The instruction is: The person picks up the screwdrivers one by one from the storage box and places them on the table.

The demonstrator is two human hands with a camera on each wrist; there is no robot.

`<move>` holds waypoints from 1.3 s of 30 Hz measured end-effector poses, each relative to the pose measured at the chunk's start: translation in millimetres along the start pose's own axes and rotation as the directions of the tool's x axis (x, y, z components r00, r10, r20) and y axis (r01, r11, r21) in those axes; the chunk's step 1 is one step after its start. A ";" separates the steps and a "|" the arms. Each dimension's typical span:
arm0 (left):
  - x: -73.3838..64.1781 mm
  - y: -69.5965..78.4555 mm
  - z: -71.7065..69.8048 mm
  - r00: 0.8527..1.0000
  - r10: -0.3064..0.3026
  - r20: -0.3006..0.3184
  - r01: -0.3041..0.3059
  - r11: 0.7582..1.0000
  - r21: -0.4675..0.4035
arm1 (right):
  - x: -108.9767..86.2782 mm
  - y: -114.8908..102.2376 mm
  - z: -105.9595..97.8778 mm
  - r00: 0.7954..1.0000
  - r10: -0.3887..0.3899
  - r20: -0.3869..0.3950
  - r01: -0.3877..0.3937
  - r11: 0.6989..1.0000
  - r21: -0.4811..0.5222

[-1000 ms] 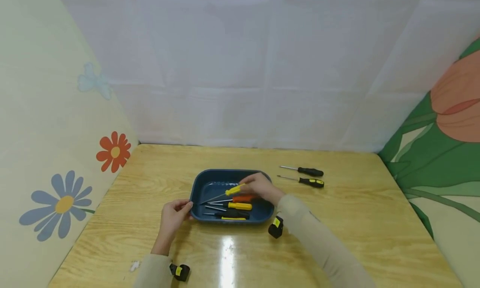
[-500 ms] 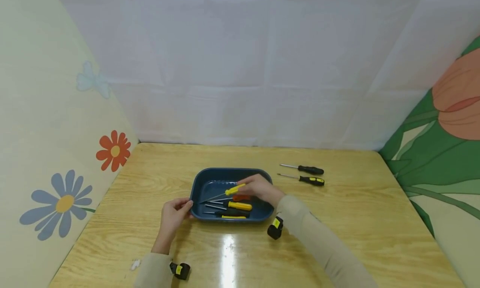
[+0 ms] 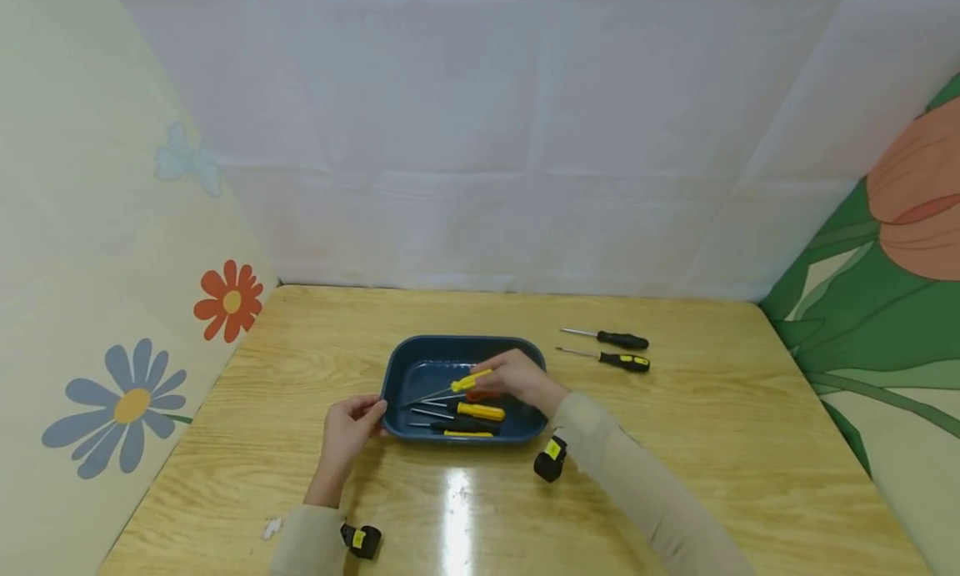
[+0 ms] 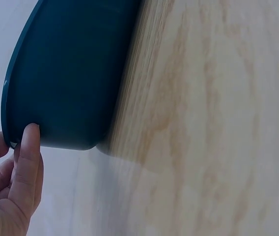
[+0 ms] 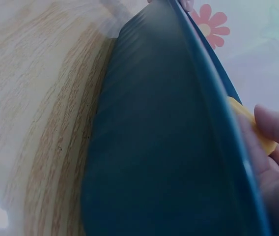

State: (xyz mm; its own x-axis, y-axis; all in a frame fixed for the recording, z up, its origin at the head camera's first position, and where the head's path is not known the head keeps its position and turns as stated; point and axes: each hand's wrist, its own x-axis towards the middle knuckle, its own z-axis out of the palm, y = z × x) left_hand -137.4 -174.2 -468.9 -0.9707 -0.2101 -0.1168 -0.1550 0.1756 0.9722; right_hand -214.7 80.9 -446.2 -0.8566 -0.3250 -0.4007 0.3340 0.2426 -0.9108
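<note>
Yellow screwdriver (image 3: 465,383) stays pinched in the right hand (image 3: 521,375).

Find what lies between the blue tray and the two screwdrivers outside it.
Only bare tabletop, in the head view, separates the black screwdriver and black-and-yellow screwdriver from the blue tray.

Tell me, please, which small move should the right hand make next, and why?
Probably lower the yellow screwdriver into the blue tray: the right hand holds it slanting downward inside, while the left hand pinches the tray's left end.

One tray (image 3: 423,376), at least six screwdrivers (image 3: 467,383)
</note>
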 end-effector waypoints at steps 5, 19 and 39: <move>0.5 1.4 -0.3 1.000 -0.016 0.002 0.016 1.000 0.001 | -0.2 1.7 -4.3 1.000 -0.004 0.005 0.004 1.000 -0.025; -1.6 5.4 -1.7 1.000 -0.027 0.012 0.027 1.000 0.001 | -9.9 2.8 -19.3 1.000 -0.013 0.014 0.013 1.000 0.020; -0.3 2.0 0.2 1.000 -0.021 0.011 0.021 1.000 -0.001 | -31.7 3.0 -42.7 1.000 -0.013 -0.007 0.015 0.978 0.207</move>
State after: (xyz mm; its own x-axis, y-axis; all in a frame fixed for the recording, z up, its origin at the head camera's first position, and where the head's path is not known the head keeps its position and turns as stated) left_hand -137.4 -173.6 -467.0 -0.9691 -0.2035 -0.1397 -0.1755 0.1702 0.9697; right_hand -203.3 130.9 -432.0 -0.8638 -0.3216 -0.3877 0.3957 0.0432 -0.9174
